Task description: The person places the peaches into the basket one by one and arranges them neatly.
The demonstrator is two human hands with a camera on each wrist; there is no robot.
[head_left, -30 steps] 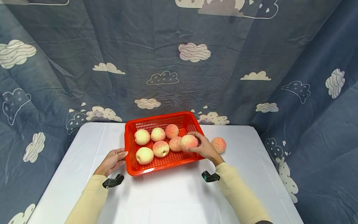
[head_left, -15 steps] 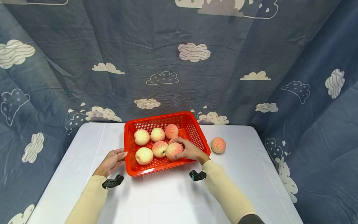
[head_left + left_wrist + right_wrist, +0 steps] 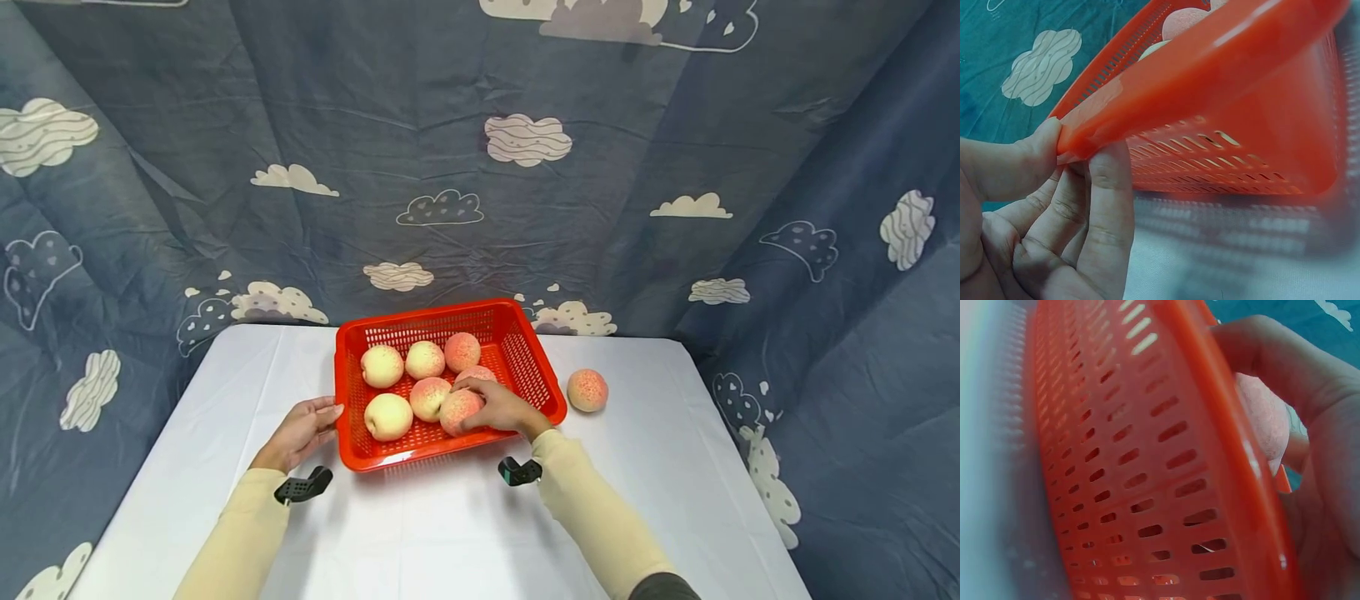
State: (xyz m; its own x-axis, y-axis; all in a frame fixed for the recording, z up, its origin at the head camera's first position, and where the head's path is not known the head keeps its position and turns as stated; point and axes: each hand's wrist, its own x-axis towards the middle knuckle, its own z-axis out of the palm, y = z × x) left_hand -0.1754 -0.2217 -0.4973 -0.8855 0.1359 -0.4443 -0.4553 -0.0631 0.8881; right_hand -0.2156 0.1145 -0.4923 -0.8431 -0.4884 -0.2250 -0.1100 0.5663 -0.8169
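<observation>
A red perforated plastic basket (image 3: 525,358) holds several peaches, some pale cream and some pink-speckled. My left hand (image 3: 302,433) pinches the basket's left rim between thumb and fingers; the left wrist view shows the thumb above the rim (image 3: 1166,94) and fingertips below it. Inside the basket, toward the front, my right hand (image 3: 498,407) grips a pink peach (image 3: 459,412). That peach sits right beside a pink-and-cream peach (image 3: 429,398). Another pink peach (image 3: 476,373) is partly hidden behind the right hand. In the right wrist view the basket's wall covers much of the gripped peach (image 3: 1264,419).
A single pink peach (image 3: 587,390) lies on the white table (image 3: 420,533) just right of the basket. Behind the table hangs a dark blue curtain (image 3: 435,100) printed with clouds. The basket's right rim stands close to the right wrist.
My right hand has carried the held peach leftward and down, from the basket's right side to beside the pink-and-cream peach, which shifted slightly left. My left hand has stayed on the rim.
</observation>
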